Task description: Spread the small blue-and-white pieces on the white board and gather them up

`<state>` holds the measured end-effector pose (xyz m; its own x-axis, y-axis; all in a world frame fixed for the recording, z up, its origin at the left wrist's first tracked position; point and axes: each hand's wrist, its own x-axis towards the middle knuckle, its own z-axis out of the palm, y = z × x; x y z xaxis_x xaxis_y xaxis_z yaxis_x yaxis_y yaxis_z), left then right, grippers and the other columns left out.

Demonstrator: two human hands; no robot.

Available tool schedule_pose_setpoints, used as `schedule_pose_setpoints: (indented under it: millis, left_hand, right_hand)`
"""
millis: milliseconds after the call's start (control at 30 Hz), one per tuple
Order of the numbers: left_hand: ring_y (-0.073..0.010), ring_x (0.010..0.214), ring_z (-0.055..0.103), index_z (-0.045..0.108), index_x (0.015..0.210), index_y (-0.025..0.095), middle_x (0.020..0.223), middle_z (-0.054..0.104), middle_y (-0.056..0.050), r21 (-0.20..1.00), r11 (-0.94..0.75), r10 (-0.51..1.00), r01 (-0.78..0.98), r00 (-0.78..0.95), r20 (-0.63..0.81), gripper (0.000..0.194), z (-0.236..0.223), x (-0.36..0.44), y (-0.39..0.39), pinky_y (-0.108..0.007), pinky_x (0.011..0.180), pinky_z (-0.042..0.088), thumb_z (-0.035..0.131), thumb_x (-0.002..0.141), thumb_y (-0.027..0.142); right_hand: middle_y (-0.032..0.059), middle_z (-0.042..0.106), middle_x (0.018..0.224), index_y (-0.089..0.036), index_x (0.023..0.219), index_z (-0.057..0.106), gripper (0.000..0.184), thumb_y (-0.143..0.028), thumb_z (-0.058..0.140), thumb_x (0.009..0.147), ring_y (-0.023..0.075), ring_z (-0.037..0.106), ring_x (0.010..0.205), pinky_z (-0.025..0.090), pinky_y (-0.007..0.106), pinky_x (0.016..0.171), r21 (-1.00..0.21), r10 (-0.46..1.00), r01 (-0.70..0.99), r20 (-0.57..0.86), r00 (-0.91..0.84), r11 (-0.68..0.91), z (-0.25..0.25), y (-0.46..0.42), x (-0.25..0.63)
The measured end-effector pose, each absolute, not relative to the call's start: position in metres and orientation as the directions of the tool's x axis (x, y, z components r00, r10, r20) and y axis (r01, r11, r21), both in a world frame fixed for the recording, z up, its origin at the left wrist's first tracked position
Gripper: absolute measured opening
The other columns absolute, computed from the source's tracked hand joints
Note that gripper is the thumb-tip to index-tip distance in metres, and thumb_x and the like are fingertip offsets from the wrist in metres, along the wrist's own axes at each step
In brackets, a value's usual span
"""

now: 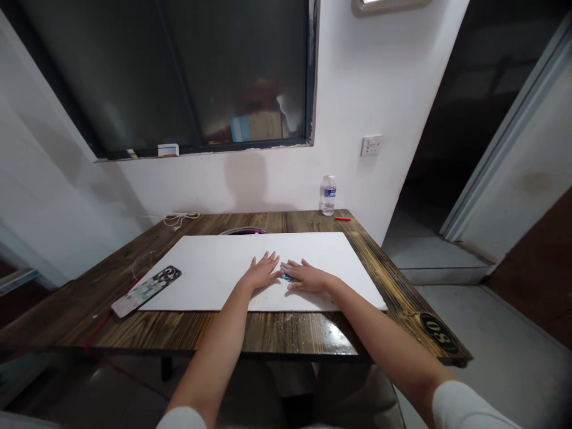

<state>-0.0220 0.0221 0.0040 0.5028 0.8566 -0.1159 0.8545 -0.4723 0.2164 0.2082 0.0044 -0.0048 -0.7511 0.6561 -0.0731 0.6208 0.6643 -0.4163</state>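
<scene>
A white board [214, 268] lies flat on the dark wooden table. My left hand [261, 273] rests on it palm down with the fingers spread. Beside it my right hand [306, 277] also lies flat, fingers pointing left and slightly apart. Between the hands, partly under my right fingers, shows a small blue piece [286, 277]; what it is I cannot make out. The rest of it is covered by my right hand.
A phone in a patterned case [147, 291] overlaps the board's left edge. At the back stand a water bottle [329, 196] and a red pen-like stick [342, 218]. A white cable [181, 219] lies back left. A round-rimmed object [243, 230] shows behind the board.
</scene>
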Motion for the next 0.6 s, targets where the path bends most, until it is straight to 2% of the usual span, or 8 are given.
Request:
schedule_pose_setpoints:
  millis: [133, 233, 300, 400, 500, 600]
  left_hand:
    - [-0.0254, 0.152, 0.003, 0.022, 0.155, 0.036, 0.163, 0.014, -0.003, 0.351, -0.656, 0.653, 0.668, 0.736, -0.18, 0.063, 0.005, -0.008, 0.015, -0.057, 0.117, -0.004, 0.028, 0.098, 0.061]
    - [-0.0252, 0.152, 0.006, 0.032, 0.15, 0.04, 0.162, 0.021, 0.0, 0.398, -0.719, 0.53, 0.57, 0.82, -0.218, 0.058, 0.011, -0.009, 0.014, -0.056, 0.118, -0.003, 0.036, 0.096, 0.061]
    - [-0.0269, 0.151, 0.009, 0.04, 0.147, 0.04, 0.161, 0.025, 0.0, 0.359, -0.7, 0.587, 0.618, 0.784, -0.205, 0.055, 0.012, -0.016, 0.016, -0.056, 0.118, 0.003, 0.044, 0.095, 0.058]
    - [-0.0306, 0.15, 0.015, 0.048, 0.142, 0.036, 0.16, 0.028, -0.004, 0.253, -0.545, 0.817, 0.799, 0.575, -0.055, 0.05, 0.009, -0.027, 0.023, -0.055, 0.117, 0.015, 0.048, 0.094, 0.051]
    - [-0.0325, 0.148, 0.02, 0.049, 0.143, 0.03, 0.159, 0.031, -0.009, 0.194, -0.345, 0.939, 0.918, 0.337, 0.073, 0.047, 0.0, -0.028, 0.028, -0.054, 0.115, 0.022, 0.045, 0.097, 0.041]
    - [-0.0284, 0.148, 0.023, 0.048, 0.143, 0.029, 0.158, 0.033, -0.009, 0.211, -0.333, 0.943, 0.919, 0.328, 0.058, 0.045, -0.006, -0.023, 0.03, -0.055, 0.116, 0.018, 0.038, 0.099, 0.033]
  right_hand:
    - [0.0194, 0.012, 0.162, -0.017, 0.156, 0.022, 0.073, -0.055, 0.038, 0.097, 0.0369, 0.008, 0.15, 0.006, 0.066, 0.114, -0.284, 0.893, 0.862, -0.042, -0.449, 0.42, -0.01, 0.012, 0.218]
    - [0.0187, 0.009, 0.163, -0.018, 0.155, 0.024, 0.065, -0.046, 0.04, 0.098, 0.035, 0.007, 0.151, 0.009, 0.066, 0.114, -0.297, 0.905, 0.874, -0.067, -0.421, 0.385, -0.007, 0.017, 0.234]
    - [0.0158, 0.01, 0.163, -0.023, 0.155, 0.027, 0.065, -0.046, 0.044, 0.097, 0.0345, 0.006, 0.151, 0.009, 0.067, 0.113, -0.34, 0.851, 0.826, -0.117, -0.512, 0.45, -0.002, 0.016, 0.238]
    - [0.0102, 0.012, 0.163, -0.03, 0.153, 0.032, 0.063, -0.049, 0.047, 0.095, 0.0328, 0.004, 0.151, 0.004, 0.065, 0.115, -0.436, 0.702, 0.689, -0.162, -0.693, 0.579, 0.005, 0.007, 0.228]
    - [0.004, 0.016, 0.163, -0.036, 0.15, 0.036, 0.059, -0.047, 0.052, 0.094, 0.029, 0.007, 0.151, 0.0, 0.061, 0.117, -0.51, 0.56, 0.527, -0.103, -0.822, 0.68, 0.005, -0.004, 0.208]
    - [0.0049, 0.025, 0.161, -0.034, 0.147, 0.043, 0.058, -0.048, 0.057, 0.092, 0.0299, 0.015, 0.15, 0.005, 0.06, 0.118, -0.496, 0.545, 0.472, 0.004, -0.838, 0.729, 0.0, -0.006, 0.194]
